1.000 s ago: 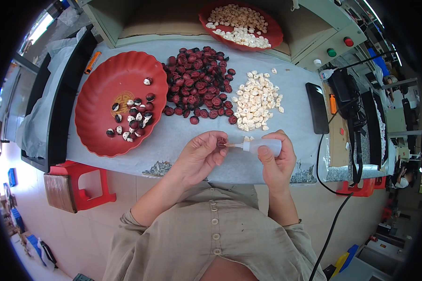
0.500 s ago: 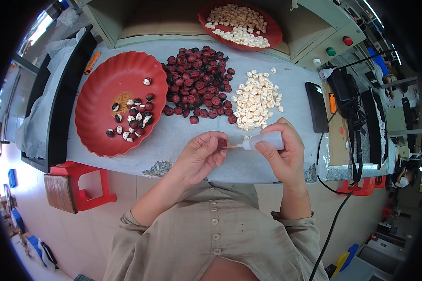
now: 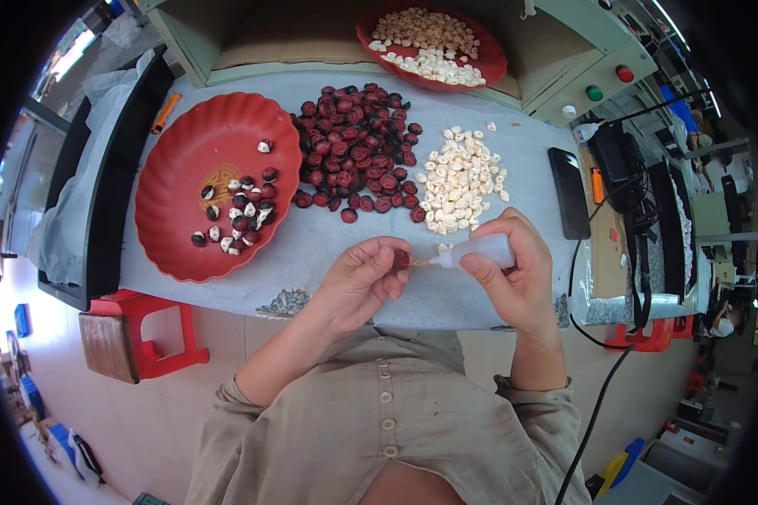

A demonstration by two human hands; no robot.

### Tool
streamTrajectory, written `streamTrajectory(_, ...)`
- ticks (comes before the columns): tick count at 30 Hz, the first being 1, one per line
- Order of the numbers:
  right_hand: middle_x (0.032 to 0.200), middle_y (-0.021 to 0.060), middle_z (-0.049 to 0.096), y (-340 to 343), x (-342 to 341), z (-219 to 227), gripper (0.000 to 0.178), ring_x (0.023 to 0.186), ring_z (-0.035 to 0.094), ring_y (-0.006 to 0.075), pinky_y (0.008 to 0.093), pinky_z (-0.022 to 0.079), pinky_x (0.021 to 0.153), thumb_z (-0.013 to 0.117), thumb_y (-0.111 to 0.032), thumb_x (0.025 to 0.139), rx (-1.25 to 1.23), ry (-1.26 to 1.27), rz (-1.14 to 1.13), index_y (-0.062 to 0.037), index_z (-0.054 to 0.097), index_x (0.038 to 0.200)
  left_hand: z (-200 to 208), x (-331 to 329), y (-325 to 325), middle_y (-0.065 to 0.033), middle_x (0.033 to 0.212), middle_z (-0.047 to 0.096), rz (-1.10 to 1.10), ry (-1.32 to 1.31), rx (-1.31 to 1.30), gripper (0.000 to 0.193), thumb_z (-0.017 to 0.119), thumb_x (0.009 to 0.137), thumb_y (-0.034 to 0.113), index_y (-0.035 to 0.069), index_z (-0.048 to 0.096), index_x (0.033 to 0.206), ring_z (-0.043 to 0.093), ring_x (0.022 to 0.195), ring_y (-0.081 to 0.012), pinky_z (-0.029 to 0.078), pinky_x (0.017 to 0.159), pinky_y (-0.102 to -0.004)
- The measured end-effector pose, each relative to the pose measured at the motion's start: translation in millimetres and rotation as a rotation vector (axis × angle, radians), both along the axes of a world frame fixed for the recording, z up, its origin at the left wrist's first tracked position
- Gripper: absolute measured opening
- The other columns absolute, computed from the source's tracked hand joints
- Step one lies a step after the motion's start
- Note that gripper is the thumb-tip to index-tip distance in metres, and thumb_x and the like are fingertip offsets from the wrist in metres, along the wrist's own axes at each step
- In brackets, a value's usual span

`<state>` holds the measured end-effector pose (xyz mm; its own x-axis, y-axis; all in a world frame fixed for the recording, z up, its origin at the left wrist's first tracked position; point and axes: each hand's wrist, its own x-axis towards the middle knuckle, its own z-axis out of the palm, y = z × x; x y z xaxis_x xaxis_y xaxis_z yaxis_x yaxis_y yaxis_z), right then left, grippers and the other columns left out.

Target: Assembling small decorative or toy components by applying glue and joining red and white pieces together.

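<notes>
Between thumb and fingers, my left hand (image 3: 360, 282) pinches a dark red rounded piece (image 3: 402, 258). My right hand (image 3: 520, 276) is wrapped round a small translucent squeeze bottle (image 3: 485, 249), held nearly level. Its narrow tip points left, at or very close to the red piece; contact is too small to make out. Beyond my left hand lies a heap of dark red and black pieces (image 3: 354, 151). A pile of cream-white, shell-like pieces (image 3: 459, 181) lies beyond the bottle. At left, a scalloped red plate (image 3: 177, 160) carries several red pieces joined with white ones.
A second red plate (image 3: 493, 63) with pale pieces stands at the back in a grey-green cabinet (image 3: 564, 63). The phone (image 3: 569, 194) lies at right, near a black cable (image 3: 598, 404). A black tray (image 3: 101, 181) borders the left side. Red stools (image 3: 164, 332) stand below the table.
My right hand and the squeeze bottle have shifted slightly right, and the bottle's tip has drawn back a little from the red piece. My left hand is almost unmoved.
</notes>
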<state>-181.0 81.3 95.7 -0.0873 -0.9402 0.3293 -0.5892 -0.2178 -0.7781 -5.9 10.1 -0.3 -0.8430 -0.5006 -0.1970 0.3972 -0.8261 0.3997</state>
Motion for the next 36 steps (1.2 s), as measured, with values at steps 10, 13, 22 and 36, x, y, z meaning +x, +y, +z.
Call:
streamTrajectory(10,0.077,0.0071,0.057,35.7,-36.2,-63.4,0.037,0.075,0.057,0.0194,0.0312,0.047,0.068,0.066,-0.015,0.070,0.173,-1.082,-0.275,-0.0040,0.044,0.098,-1.0,3.2,1.2,-0.0070,0.081,0.055,0.026,-0.001,-0.021,0.028,0.054,0.080,0.023,0.000,0.053,0.095,0.052,0.067,-0.0114,0.043,0.053,-0.0197)
streamTrajectory(13,0.085,0.0103,0.058,43.2,-48.6,-60.8,0.031,0.077,0.057,0.0163,0.0284,0.047,0.063,0.062,-0.005,0.070,0.197,-1.011,-0.282,-0.0033,0.045,0.095,-1.6,3.3,1.6,-0.0074,0.082,0.055,0.033,0.006,-0.025,0.027,0.054,0.080,0.023,0.000,0.053,0.095,0.052,0.067,-0.0113,0.044,0.053,-0.0195)
streamTrajectory(22,0.071,0.0057,0.056,26.5,-30.8,-62.4,0.008,0.067,0.053,0.0119,0.0249,0.043,0.053,0.061,-0.002,0.070,0.226,-0.189,-0.328,-0.0007,0.058,0.077,-1.1,0.9,2.3,-0.0077,0.082,0.055,0.032,0.009,-0.041,0.027,0.054,0.080,0.022,0.000,0.053,0.095,0.052,0.067,-0.0114,0.044,0.054,-0.0192)
streamTrajectory(36,0.073,0.0095,0.060,31.7,-28.2,-63.8,0.014,0.064,0.058,0.0239,0.0287,0.044,0.057,0.065,-0.014,0.067,0.329,0.125,-0.232,-0.0037,0.061,0.075,-3.9,2.6,1.4,-0.0069,0.077,0.054,0.022,0.019,-0.051,0.028,0.053,0.081,0.023,0.000,0.053,0.095,0.051,0.063,-0.0103,0.044,0.053,-0.0187)
